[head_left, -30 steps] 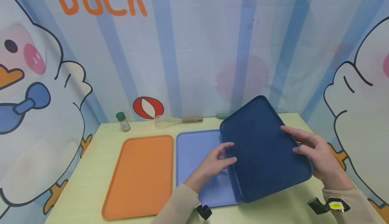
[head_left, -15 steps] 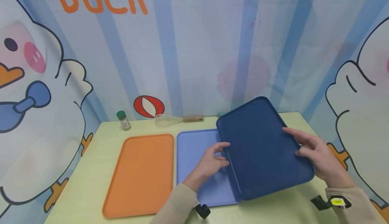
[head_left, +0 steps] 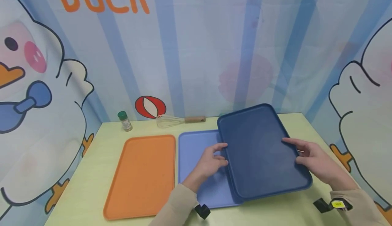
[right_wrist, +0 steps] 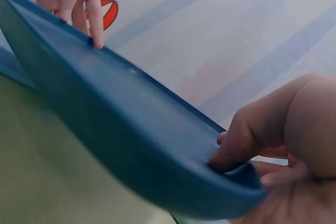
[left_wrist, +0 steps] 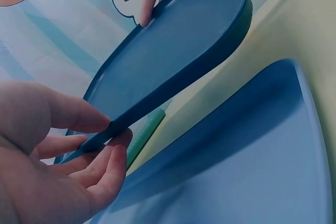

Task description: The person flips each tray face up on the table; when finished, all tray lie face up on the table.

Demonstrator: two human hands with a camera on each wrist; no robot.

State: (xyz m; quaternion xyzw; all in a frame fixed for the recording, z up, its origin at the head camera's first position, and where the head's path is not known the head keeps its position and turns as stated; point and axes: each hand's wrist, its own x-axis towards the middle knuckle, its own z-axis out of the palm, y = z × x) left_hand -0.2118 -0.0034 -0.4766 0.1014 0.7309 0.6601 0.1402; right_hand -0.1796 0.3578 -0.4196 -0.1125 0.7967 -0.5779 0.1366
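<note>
A dark blue tray (head_left: 263, 154) is held up off the table between both hands, its right side raised in the head view. My left hand (head_left: 209, 163) pinches its left rim, thumb above and fingers beneath in the left wrist view. On the opposite rim, my right hand (head_left: 318, 163) grips with thumb and fingers; the fingers under the tray are partly hidden. Below and to the left lies a light blue tray (head_left: 196, 144), its right part covered by the dark one. An orange tray (head_left: 142, 176) lies flat further left.
Along the back edge of the pale yellow table (head_left: 88, 181) stand a green-capped spice jar (head_left: 125, 121) and a whisk (head_left: 180, 120). A green handle (left_wrist: 147, 136) lies behind the dark tray, mostly hidden in the head view. A printed curtain (head_left: 199, 49) hangs behind.
The dark blue tray has tipped flatter, its far edge and right side coming down. Both hands keep hold of it; the left hand has shifted slightly left.
</note>
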